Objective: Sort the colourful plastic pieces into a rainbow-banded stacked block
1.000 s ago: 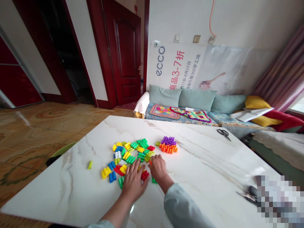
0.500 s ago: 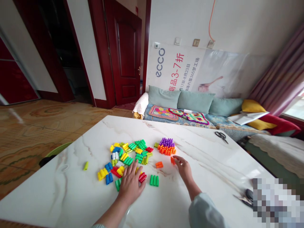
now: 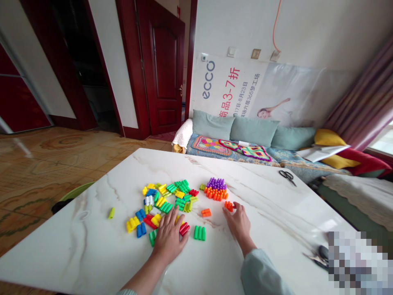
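Spread over the near part of the pile of coloured pieces [image 3: 166, 207], my left hand [image 3: 169, 239] lies with its fingers apart, beside a red piece [image 3: 184, 228]. My right hand [image 3: 238, 223] has its thumb and fingers around a small orange piece [image 3: 229, 205]. Just beyond it stands a block of orange pieces [image 3: 215, 194] with purple pieces [image 3: 216, 183] behind. Another orange piece [image 3: 206, 212] lies between the hands, and a green piece [image 3: 199, 233] rests nearer to me. One yellow-green piece [image 3: 202, 187] sits left of the purple block.
The white marbled table [image 3: 267, 229] carries black scissors [image 3: 287, 176] at its far right and another dark-handled tool [image 3: 321, 257] at the near right. A lone yellow-green piece [image 3: 111, 213] lies at the left. Behind the table is a sofa [image 3: 211, 150] with cushions.
My right hand has shifted slightly, and the orange piece at its fingertips has turned and sits a little closer to the orange block. My left hand has stayed in place.
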The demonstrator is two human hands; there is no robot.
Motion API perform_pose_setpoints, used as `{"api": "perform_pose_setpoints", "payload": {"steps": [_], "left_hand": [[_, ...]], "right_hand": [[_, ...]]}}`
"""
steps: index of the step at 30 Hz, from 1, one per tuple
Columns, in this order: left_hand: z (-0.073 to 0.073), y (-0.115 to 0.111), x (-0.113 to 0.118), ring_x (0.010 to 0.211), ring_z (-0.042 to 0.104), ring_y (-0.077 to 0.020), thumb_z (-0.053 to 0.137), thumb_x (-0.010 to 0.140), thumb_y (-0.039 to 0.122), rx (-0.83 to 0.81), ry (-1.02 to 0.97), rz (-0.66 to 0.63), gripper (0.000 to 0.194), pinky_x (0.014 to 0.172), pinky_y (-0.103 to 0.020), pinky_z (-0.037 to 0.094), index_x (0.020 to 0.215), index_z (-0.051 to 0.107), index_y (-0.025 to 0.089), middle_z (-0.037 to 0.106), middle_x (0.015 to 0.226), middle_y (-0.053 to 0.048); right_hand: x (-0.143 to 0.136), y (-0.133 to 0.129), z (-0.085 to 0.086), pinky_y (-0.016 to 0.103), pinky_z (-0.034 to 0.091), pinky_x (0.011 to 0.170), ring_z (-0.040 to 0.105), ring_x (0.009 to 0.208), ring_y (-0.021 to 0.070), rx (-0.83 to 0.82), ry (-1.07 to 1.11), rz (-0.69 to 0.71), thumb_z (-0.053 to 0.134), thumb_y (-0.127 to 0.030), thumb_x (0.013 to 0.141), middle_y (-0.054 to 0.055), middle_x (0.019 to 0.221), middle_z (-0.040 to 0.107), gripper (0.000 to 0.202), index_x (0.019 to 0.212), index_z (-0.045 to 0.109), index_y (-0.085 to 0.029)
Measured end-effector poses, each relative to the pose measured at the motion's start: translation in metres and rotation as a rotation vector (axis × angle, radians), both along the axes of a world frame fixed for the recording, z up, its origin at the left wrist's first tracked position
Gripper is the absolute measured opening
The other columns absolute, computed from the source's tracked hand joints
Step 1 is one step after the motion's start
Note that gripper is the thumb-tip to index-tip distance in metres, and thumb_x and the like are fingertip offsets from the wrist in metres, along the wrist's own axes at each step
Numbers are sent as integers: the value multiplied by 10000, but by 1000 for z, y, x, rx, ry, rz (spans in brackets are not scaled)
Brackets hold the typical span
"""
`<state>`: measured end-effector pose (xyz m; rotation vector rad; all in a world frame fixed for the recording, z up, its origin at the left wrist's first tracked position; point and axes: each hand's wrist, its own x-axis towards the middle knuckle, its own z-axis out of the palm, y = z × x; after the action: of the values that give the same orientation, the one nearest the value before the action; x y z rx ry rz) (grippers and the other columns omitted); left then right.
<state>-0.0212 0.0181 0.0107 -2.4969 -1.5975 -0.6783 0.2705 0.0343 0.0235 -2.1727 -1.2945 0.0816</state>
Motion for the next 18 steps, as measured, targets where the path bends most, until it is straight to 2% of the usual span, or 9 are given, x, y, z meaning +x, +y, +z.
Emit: {"api": "perform_pose_setpoints", "payload": {"steps": [5, 9, 13, 16, 18], "left_hand": [[0, 0, 0, 1361, 339, -323, 516, 866, 400, -15, -2, 12, 458, 1099, -519, 272, 1291, 571, 240, 371, 1501, -88], [-1, 0, 0, 1361, 340, -320, 526, 860, 408, -6, -22, 10, 457, 1101, -511, 272, 1286, 576, 249, 388, 1491, -80], [0, 0, 0, 1357, 347, -319, 520, 863, 416, -7, -22, 11, 455, 1099, -511, 276, 1283, 578, 250, 386, 1493, -80], [2, -1, 0, 1358, 348, -317, 509, 871, 416, -5, -19, 9, 450, 1098, -511, 280, 1284, 577, 249, 385, 1494, -80], [2, -1, 0, 1359, 346, -317, 508, 871, 410, -3, -22, 7, 449, 1094, -508, 287, 1283, 578, 247, 389, 1491, -81]], "right_hand": [[0, 21, 12, 346, 446, 642, 653, 862, 280, -196, -106, -5, 479, -614, 813, 157, 1057, 642, 506, 1030, 651, -190], [7, 40, 17, 330, 436, 624, 653, 833, 287, -259, -122, 13, 656, -405, 707, 158, 932, 680, 288, 878, 677, -174], [13, 42, 17, 304, 435, 618, 654, 810, 261, -223, -83, 51, 651, -296, 673, 126, 870, 699, 197, 825, 695, -179], [14, 34, 14, 289, 450, 661, 650, 825, 223, -151, -64, 88, 581, -344, 743, 102, 927, 696, 268, 924, 698, -186], [13, 29, 10, 282, 461, 675, 647, 806, 197, -24, -21, 108, 526, -391, 785, 105, 984, 675, 345, 1001, 677, -168]]}}
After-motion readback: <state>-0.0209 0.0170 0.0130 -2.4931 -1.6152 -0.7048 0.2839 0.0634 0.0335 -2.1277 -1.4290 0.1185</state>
